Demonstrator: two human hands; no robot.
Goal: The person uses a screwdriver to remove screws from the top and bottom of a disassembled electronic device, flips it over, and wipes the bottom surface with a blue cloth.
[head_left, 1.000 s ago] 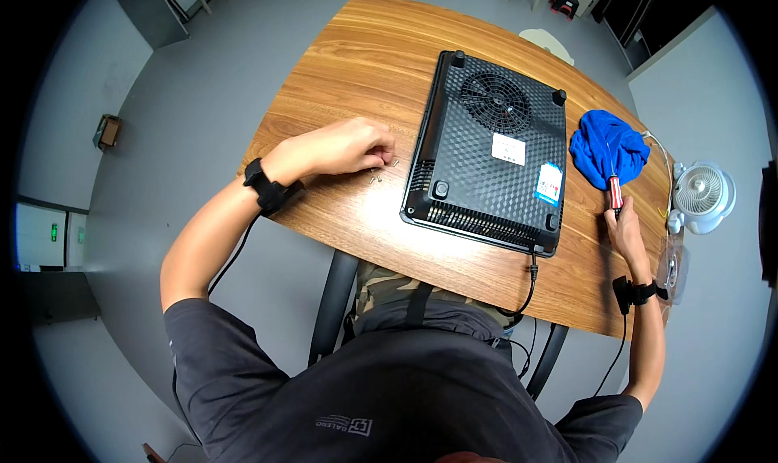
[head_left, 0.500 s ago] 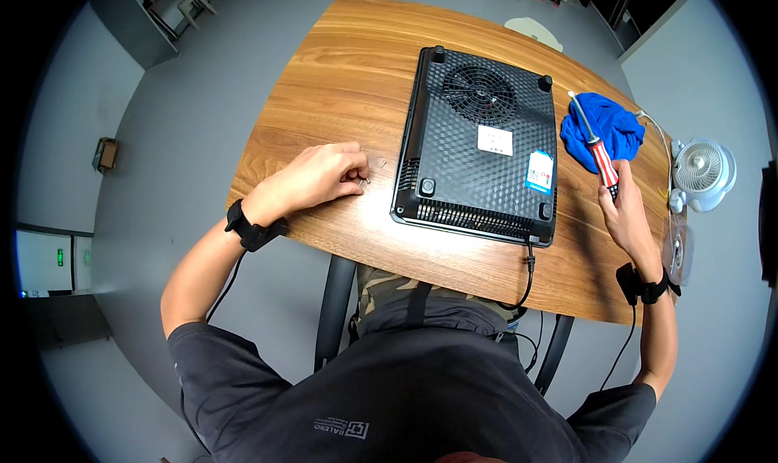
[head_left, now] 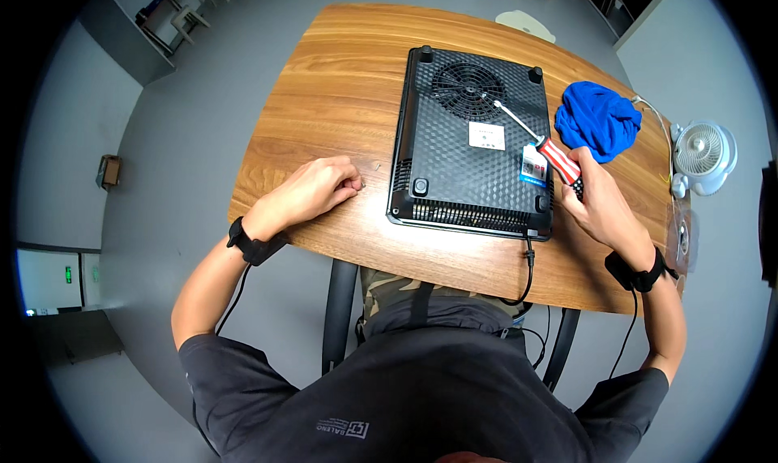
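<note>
Across the wood-grain tabletop (head_left: 316, 98) before me, my black induction cooktop (head_left: 446, 167) lies upside down, right of the middle, its textured base and stubby feet facing up. My right grip (head_left: 604, 203) is closed around the red-and-white striped handle of a screwdriver (head_left: 559, 160), by the cooktop's right edge. The shaft slants away and leftward above the base, its tip by the lower right part of the round fan grille (head_left: 468, 90); I cannot tell whether it touches. Well apart from that, left of the cooktop, my left grip (head_left: 312, 189) is low at the tabletop with the fingers curled together, and whether they pinch anything I cannot tell. A small screw (head_left: 378, 168) lies on the wood between those fingertips and the cooktop. On the base I see a white label (head_left: 486, 136) and a blue-and-white sticker (head_left: 533, 172), the latter partly behind the handle. A black power cord (head_left: 531, 260) leaves the near edge toward me. Beyond my right grip sits a crumpled blue cloth (head_left: 598, 121), with a white fan (head_left: 702, 151) farther right.
</note>
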